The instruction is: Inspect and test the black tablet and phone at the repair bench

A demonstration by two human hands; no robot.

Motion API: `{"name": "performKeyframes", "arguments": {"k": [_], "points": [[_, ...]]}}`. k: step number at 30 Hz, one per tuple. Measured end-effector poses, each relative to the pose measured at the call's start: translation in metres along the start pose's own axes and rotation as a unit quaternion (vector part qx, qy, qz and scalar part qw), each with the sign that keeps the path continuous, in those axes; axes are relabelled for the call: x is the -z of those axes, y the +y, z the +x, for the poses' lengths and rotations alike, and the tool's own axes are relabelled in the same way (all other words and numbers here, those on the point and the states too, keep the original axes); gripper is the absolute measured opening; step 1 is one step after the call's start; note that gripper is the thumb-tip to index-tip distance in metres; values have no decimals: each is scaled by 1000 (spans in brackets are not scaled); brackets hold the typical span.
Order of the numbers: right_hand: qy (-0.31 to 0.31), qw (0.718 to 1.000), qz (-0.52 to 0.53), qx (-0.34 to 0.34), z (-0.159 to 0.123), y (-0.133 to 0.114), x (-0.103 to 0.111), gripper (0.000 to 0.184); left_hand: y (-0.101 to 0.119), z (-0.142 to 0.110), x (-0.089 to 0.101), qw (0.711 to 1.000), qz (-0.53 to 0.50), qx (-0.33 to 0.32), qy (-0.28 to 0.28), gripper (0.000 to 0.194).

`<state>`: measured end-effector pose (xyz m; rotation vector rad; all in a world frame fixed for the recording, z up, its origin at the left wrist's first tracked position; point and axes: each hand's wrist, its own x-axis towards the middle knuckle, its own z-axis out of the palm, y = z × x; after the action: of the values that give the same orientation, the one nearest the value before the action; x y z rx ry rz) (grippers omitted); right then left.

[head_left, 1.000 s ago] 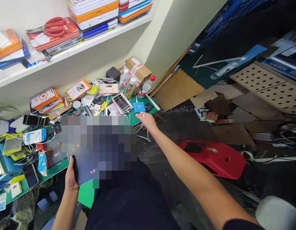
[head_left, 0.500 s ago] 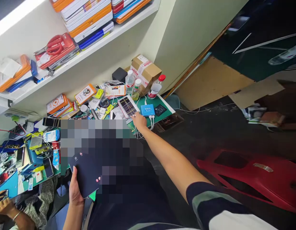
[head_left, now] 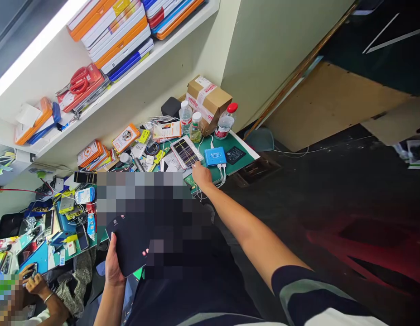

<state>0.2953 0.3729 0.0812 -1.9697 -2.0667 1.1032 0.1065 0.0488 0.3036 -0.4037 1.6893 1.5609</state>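
My left hand (head_left: 115, 262) grips the edge of a dark, flat tablet (head_left: 130, 246), thumb on its front, where a few small icons show. Pixelation hides the tablet's far side. Over the green-topped bench, my right hand (head_left: 202, 175) has its fingers bent together at the lower corner of a white-edged device (head_left: 186, 152). Thin yellowish bands cross that device's dark face. What the fingertips pinch, if anything, is too small to make out. Just right of this hand lies a blue charging hub (head_left: 215, 156) with several white cables (head_left: 222, 174) plugged in.
Bottles (head_left: 225, 123) and a taped cardboard box (head_left: 209, 100) stand behind the hub. Phone parts and boxes (head_left: 126, 138) clutter the bench leftward. Above runs a shelf (head_left: 182, 38) of stacked cases. At lower left another person's hands (head_left: 35, 280) hold a small dark object.
The view has shifted, so the bench scene sits slightly further right and more of the other person shows. My left hand still holds the tablet; my right hand stays at the white-edged device's corner.
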Motion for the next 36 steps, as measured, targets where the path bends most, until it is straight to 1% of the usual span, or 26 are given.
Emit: {"name": "performKeyframes", "arguments": {"k": [3, 5, 7, 10, 12, 14, 16, 19, 21, 24, 27, 29, 32, 34, 36], "points": [[5, 1000, -4, -2, 1, 3, -1, 38, -2, 9, 8, 1000, -7, 1, 7, 57], [4, 1000, -12, -5, 0, 5, -2, 39, -6, 19, 21, 1000, -20, 5, 7, 58], [-2, 1000, -25, -12, -5, 7, -2, 39, -13, 32, 43, 1000, -25, 3, 7, 57], [-6, 998, -53, -24, -15, 9, -4, 41, -23, 56, 85, 1000, -18, 1, 16, 54], [-3, 997, -73, -32, -19, 8, -5, 41, -26, 77, 114, 999, -22, 6, 30, 52], [1, 995, -91, -38, -22, 6, -6, 41, -25, 102, 140, 999, -25, 8, 45, 50], [5, 994, -105, -43, -23, 4, -7, 41, -20, 129, 161, 998, -17, 2, 53, 48], [11, 991, -120, -57, -22, 4, -10, 38, -15, 171, 181, 999, 12, -6, 48, 47], [15, 990, -126, -68, -19, 5, -13, 37, -14, 196, 188, 999, 38, -5, 37, 47], [20, 988, -130, -77, -14, 7, -18, 35, -15, 226, 193, 996, 81, -8, 21, 49], [28, 987, -132, -83, -9, 10, -22, 33, -17, 248, 194, 990, 137, -26, 20, 49], [35, 987, -133, -85, -8, 11, -24, 31, -16, 259, 194, 981, 183, -48, 33, 48], [47, 986, -133, -85, -6, 14, -26, 29, -15, 272, 193, 956, 269, -89, 73, 43], [53, 986, -131, -85, -5, 16, -28, 28, -14, 280, 191, 931, 331, -108, 108, 41], [57, 986, -128, -86, -4, 18, -30, 27, -13, 288, 188, 904, 388, -114, 139, 41]]}}
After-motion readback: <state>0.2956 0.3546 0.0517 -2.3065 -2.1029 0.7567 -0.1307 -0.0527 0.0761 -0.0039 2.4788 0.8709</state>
